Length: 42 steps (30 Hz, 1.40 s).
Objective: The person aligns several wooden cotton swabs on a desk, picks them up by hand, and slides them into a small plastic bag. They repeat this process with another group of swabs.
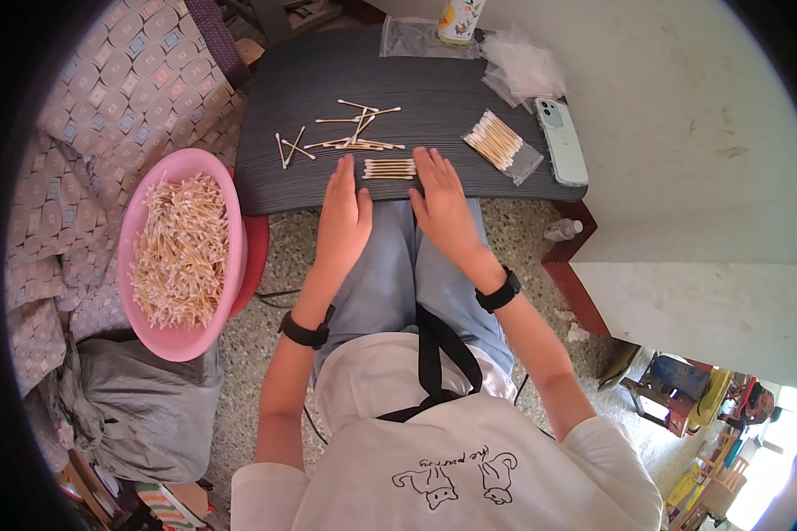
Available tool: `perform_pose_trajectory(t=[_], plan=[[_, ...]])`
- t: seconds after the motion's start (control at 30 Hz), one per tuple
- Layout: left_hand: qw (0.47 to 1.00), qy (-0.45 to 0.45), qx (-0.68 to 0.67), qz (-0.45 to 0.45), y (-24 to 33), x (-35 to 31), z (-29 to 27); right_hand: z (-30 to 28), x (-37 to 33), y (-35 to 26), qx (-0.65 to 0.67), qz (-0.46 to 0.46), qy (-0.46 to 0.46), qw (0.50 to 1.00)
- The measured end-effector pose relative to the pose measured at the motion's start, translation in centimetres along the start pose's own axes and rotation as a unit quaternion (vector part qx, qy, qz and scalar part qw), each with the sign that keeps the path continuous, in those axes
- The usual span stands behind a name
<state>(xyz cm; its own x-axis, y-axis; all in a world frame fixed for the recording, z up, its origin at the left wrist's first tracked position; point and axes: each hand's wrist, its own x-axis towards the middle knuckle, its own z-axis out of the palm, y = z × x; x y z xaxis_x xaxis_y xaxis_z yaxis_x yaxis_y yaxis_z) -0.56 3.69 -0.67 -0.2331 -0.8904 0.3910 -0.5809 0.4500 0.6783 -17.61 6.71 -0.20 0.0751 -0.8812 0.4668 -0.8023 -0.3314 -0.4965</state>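
A neat row of several cotton swabs (389,168) lies side by side near the front edge of the dark table (283,80). At its left end is my left hand (345,212), fingers stretched and palm turned inward. My right hand (445,205) flanks the right end the same way, its fingertips at or very near the white tips. Both hands are open. Just beyond them, loose cotton swabs (359,128) lie crossed in a scattered heap, with a few more to the left. To the right rests a clear bag of cotton swabs (496,143).
A pink basin (230,292) heaped with swabs stands at the left on something red. A pale green phone (562,146) lies at the table's right edge. Clear plastic bags (522,66) and a patterned cup (460,21) are at the back. A wall (673,133) borders the right.
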Motion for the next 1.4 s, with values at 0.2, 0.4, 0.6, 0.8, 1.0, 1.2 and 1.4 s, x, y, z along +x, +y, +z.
perform_pose_trajectory(t=[0.2,0.4,0.6,0.8,1.0,1.2,1.4], plan=[[0.986,-0.036,0.094,0.133,0.2,2.4,-0.2,-0.8,2.3,0.7,0.029,-0.046,-0.019,0.998],[0.983,-0.041,0.094,0.156,-0.5,3.6,-0.6,-0.6,3.5,1.2,0.021,-0.059,-0.05,0.997],[0.982,-0.072,0.081,0.158,-0.6,4.6,-1.1,-0.5,4.2,1.8,-0.007,-0.096,-0.038,0.995],[0.974,-0.08,0.096,0.19,-0.9,4.9,-1.3,-0.5,4.4,1.6,-0.065,-0.143,-0.033,0.987],[0.958,-0.08,0.165,0.219,-0.4,4.5,-0.7,-0.5,4.1,1.8,-0.059,-0.172,-0.002,0.983],[0.94,-0.075,0.215,0.253,-0.4,4.4,-0.6,-0.4,3.9,2.1,-0.106,-0.21,-0.01,0.972],[0.938,-0.07,0.222,0.258,-0.7,4.3,-0.4,-0.2,4.0,2.3,-0.123,-0.244,0.018,0.962]])
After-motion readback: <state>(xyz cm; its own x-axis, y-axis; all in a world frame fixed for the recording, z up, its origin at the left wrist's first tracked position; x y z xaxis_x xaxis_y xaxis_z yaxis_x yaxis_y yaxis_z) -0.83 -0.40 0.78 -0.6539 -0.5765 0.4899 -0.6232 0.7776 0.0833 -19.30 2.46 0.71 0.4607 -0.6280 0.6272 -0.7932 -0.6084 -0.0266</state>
